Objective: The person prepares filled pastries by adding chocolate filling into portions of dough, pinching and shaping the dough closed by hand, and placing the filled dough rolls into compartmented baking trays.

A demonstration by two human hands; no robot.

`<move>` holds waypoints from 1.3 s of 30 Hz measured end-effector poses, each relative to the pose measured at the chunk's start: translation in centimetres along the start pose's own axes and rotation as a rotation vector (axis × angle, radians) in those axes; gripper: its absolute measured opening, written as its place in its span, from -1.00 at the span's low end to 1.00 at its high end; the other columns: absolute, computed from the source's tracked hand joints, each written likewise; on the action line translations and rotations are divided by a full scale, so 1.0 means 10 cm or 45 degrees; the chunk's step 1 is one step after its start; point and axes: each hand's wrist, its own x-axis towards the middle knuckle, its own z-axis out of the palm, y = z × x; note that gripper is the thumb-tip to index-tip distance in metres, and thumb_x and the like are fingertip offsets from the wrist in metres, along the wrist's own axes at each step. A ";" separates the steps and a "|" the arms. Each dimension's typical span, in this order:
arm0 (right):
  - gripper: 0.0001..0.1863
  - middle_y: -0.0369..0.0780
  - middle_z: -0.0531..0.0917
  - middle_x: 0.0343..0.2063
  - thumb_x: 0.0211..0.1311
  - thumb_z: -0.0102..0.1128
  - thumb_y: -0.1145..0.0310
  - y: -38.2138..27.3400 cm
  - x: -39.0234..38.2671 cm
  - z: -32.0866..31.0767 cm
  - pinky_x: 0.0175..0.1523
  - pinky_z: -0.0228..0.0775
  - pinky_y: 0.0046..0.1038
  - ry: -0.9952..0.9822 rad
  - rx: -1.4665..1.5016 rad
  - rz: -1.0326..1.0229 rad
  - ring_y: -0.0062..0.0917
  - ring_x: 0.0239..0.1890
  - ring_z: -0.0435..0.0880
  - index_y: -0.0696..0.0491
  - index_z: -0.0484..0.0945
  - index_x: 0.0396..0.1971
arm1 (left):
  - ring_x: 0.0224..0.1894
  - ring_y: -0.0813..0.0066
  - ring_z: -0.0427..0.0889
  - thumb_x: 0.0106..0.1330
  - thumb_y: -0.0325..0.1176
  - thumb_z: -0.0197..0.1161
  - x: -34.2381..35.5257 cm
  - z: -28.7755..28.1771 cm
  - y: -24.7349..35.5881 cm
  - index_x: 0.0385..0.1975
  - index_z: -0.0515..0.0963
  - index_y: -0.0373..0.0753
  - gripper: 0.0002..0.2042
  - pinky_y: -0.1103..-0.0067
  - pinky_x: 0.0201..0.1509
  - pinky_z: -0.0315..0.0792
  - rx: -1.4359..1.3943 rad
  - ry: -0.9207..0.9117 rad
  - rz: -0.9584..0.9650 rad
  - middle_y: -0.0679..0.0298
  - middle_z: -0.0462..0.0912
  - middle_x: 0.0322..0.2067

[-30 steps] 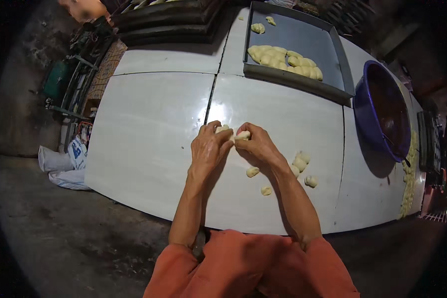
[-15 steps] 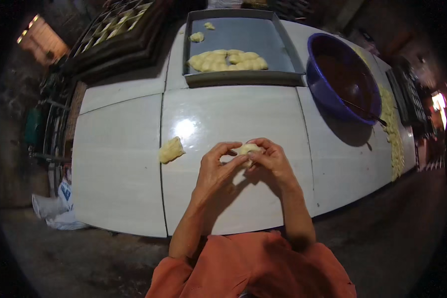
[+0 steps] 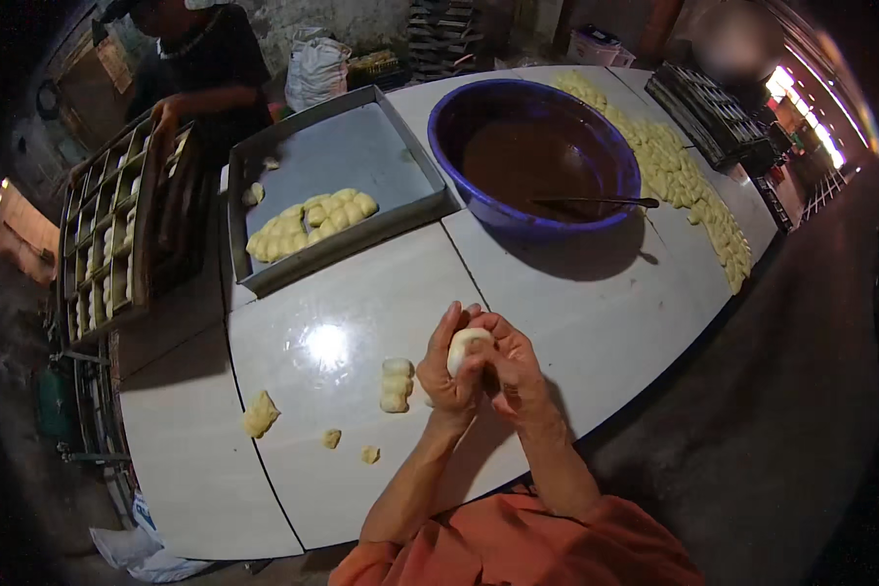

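A smooth pale dough ball (image 3: 470, 346) is held between my two hands above the white tabletop. My left hand (image 3: 445, 369) cups its left side. The fingers of my right hand (image 3: 516, 371) curl round it from the right, with the thumb pressed toward it. Just left of my left wrist lies a short row of joined dough lumps (image 3: 397, 385). Two small dough scraps, one a round bit (image 3: 331, 439) and one a crumb-like bit (image 3: 370, 454), rest nearer to me. Farther left is a larger rough dough piece (image 3: 261, 414).
Beyond my hands stand a grey metal tray (image 3: 340, 251) holding dough lumps (image 3: 308, 223) and a blue basin (image 3: 532, 223) of brown liquid with a stirring stick. Flattened dough pieces (image 3: 676, 176) line the right edge. At far left a co-worker's hand (image 3: 166, 117) grips a compartmented rack (image 3: 107, 234).
My view has turned to the right. The dough between my hands now looks rounder. Joined lumps and two scraps now show on the table, and a co-worker has come into view by the rack.
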 end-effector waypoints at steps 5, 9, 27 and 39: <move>-0.71 -0.32 0.61 -0.26 0.35 0.24 0.31 -0.44 0.29 -0.32 -0.03 0.53 -0.59 -0.038 0.003 -0.010 -0.63 -0.21 0.63 0.09 0.47 -0.03 | 0.18 0.31 0.52 0.28 -0.25 0.41 0.05 0.50 -0.10 0.49 -0.12 -0.26 -0.07 0.45 0.22 0.45 -0.417 0.008 -0.436 -0.01 0.42 0.21; -0.70 -0.22 0.67 -0.23 0.29 0.24 0.33 -1.15 0.95 -0.71 -0.27 0.57 -0.56 0.021 -0.388 -0.377 -0.60 -0.31 0.68 0.09 0.46 -0.04 | 0.06 0.32 0.61 0.36 -0.46 0.28 -0.02 0.40 -0.21 0.44 0.07 -0.28 -0.30 0.49 0.05 0.58 -0.301 -0.254 -0.722 -0.03 0.44 0.21; -0.65 -0.36 0.58 -0.29 0.31 0.28 0.11 -1.91 1.69 -1.00 -0.20 0.46 -0.56 0.065 -0.981 0.127 -0.65 -0.29 0.60 0.02 0.55 -0.05 | -0.25 0.50 0.64 0.43 -0.19 0.20 0.20 0.10 -0.18 0.14 0.50 -0.28 -0.61 0.60 -0.26 0.54 -0.250 -0.236 -0.956 0.17 0.64 -0.06; -0.58 -0.28 0.57 -0.16 0.39 0.15 0.09 -0.02 0.83 -0.25 -0.08 0.47 -0.50 -0.433 -0.194 0.187 -0.58 -0.17 0.60 0.11 0.46 0.02 | -0.14 0.40 0.66 0.45 -0.07 0.15 0.17 -0.46 0.00 0.01 0.53 -0.30 -0.60 0.45 0.11 0.51 -0.695 0.323 -1.052 0.17 0.68 -0.14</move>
